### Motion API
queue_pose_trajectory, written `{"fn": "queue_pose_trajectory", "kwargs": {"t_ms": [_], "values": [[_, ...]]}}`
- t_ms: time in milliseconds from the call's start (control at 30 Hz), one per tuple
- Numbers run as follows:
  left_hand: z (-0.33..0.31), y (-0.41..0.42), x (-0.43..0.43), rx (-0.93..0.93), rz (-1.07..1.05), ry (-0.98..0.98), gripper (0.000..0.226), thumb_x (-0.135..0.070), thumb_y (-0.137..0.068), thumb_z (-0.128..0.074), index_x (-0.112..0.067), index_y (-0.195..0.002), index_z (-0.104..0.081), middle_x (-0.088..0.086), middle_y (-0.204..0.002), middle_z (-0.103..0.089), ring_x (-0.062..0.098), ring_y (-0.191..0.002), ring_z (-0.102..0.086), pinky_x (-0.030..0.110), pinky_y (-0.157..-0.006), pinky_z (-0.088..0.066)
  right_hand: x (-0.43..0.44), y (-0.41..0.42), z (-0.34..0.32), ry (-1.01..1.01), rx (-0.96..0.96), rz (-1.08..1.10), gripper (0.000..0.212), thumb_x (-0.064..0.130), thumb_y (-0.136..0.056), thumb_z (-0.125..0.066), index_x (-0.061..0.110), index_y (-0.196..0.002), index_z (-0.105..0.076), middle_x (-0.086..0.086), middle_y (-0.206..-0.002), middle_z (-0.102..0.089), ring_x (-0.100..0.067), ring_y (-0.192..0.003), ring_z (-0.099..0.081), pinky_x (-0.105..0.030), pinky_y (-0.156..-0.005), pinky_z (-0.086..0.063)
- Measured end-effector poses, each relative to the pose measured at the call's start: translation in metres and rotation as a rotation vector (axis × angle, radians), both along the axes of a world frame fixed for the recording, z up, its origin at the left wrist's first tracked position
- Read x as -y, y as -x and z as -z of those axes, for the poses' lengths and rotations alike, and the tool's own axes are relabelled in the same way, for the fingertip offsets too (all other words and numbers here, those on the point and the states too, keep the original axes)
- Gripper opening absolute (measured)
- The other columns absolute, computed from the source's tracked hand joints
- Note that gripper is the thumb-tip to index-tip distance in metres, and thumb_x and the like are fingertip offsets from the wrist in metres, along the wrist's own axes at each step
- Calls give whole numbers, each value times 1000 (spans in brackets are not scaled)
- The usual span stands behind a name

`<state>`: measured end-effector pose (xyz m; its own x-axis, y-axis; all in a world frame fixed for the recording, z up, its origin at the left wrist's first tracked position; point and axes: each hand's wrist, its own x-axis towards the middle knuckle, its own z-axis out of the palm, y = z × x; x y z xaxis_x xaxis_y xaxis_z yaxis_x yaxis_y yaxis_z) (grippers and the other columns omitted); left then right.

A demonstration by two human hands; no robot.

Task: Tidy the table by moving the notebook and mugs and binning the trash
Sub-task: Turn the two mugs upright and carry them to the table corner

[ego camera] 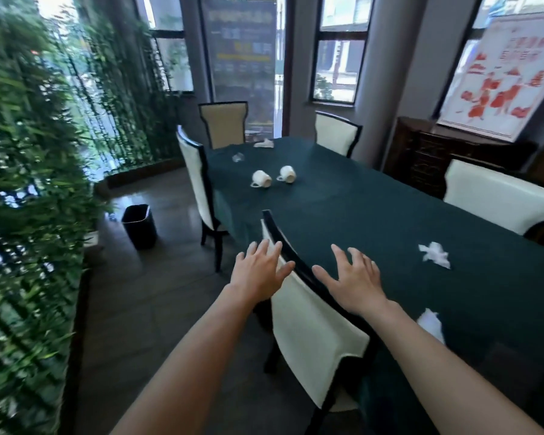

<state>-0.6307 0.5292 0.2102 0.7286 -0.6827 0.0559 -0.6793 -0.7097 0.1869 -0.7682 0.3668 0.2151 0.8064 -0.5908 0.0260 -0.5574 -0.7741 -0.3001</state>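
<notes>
Two white mugs lie on their sides on the dark green tablecloth (374, 215): one mug (261, 178) to the left, the other mug (287, 173) just right of it. Crumpled white tissue (435, 253) lies at mid-right, another tissue (431, 323) near my right forearm, a third tissue (264, 143) at the far end, and a small clear wrapper (238, 157) near it. My left hand (258, 271) and my right hand (354, 279) are both held out with fingers spread and nothing in them, above the back of the nearest chair (311, 324). No notebook is in sight.
A black bin (139, 226) stands on the floor left of the table. White-backed chairs ring the table, one (195, 183) between bin and table. Bamboo plants (29, 183) fill the left side. A dark wooden cabinet (437, 158) stands at the back right.
</notes>
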Motion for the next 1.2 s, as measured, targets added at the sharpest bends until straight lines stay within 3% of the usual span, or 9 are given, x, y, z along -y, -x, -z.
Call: {"fn": "queue_pose_trajectory", "kwargs": {"t_ms": [533, 1200], "values": [[5, -265, -108, -75, -142, -43, 72, -64, -103, -31, -26, -163, -23, 5, -173, -21, 33, -156, -22, 54, -121, -27, -93, -300, 1, 19, -78, -162, 86, 77, -94, -33, 26, -162, -22, -18, -166, -25, -36, -154, -21, -52, -125, -14], [23, -564, 28, -139, -170, -39, 67, -62, -103, -32, -26, -160, -30, 2, -173, -23, 31, -155, -26, 53, -118, -33, 37, -613, 34, -33, -202, -232, 81, 69, -97, -41, 21, -160, -25, -18, -162, -31, -36, -147, -34, -47, -120, -27]]}}
